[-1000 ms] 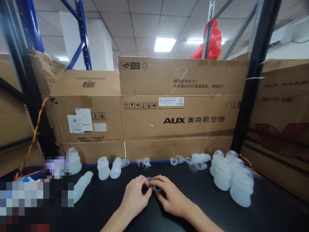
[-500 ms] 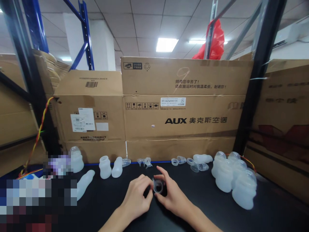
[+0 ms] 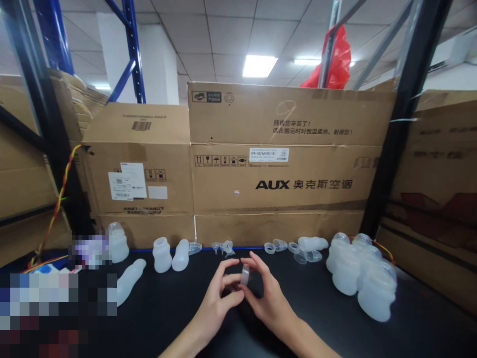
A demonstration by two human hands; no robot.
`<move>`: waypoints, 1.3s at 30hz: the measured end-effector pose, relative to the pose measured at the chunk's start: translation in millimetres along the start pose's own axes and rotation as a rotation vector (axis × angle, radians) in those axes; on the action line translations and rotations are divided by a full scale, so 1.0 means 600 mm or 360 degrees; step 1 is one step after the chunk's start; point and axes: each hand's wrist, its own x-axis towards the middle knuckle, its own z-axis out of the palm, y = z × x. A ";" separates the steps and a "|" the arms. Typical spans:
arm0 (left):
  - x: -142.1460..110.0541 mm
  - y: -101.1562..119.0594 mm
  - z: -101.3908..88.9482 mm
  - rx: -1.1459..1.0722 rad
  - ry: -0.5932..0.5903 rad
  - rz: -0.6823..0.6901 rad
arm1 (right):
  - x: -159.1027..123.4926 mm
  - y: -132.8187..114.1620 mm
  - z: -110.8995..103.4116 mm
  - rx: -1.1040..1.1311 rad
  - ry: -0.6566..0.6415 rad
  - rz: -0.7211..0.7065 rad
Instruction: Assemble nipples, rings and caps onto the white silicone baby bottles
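Observation:
A translucent bottle collar ring [image 3: 245, 275] is held on edge just above the black table, between my two hands. My right hand [image 3: 266, 293] grips it from the right, with the thumb low and the fingers on top. From the other side, my left hand [image 3: 222, 293] closes on it, its thumb by the lower edge and its fingers reaching toward the open face. Whether a small part sits inside the ring cannot be made out. Beyond my hands lie several clear silicone nipples [image 3: 223, 246]. More clear rings [image 3: 270, 247] and clear domed caps [image 3: 279, 244] are at the back right.
Several capped frosted bottles [image 3: 346, 271] stand at the right. Uncapped bottles [image 3: 161, 255] are at the back left, and another bottle [image 3: 130, 282] lies at the left beside a blurred patch. A cardboard wall [image 3: 283, 219] closes the back, between black rack posts [image 3: 391, 149].
The ring has turned from facing me to nearly edge-on and has risen slightly. My left hand has changed from a tight pinch to longer, more spread fingers against it.

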 end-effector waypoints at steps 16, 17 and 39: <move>-0.001 -0.006 0.018 -0.1285 -0.0018 -0.0591 | 0.009 -0.051 -0.004 0.0005 0.0027 -0.0344; 0.001 -0.003 0.023 -0.1211 0.0028 -0.0571 | 0.011 -0.050 -0.006 0.0019 0.0007 -0.0303; 0.023 -0.028 -0.010 -0.0071 0.0011 -0.0087 | 0.028 -0.072 -0.055 -0.0037 -0.0619 0.0462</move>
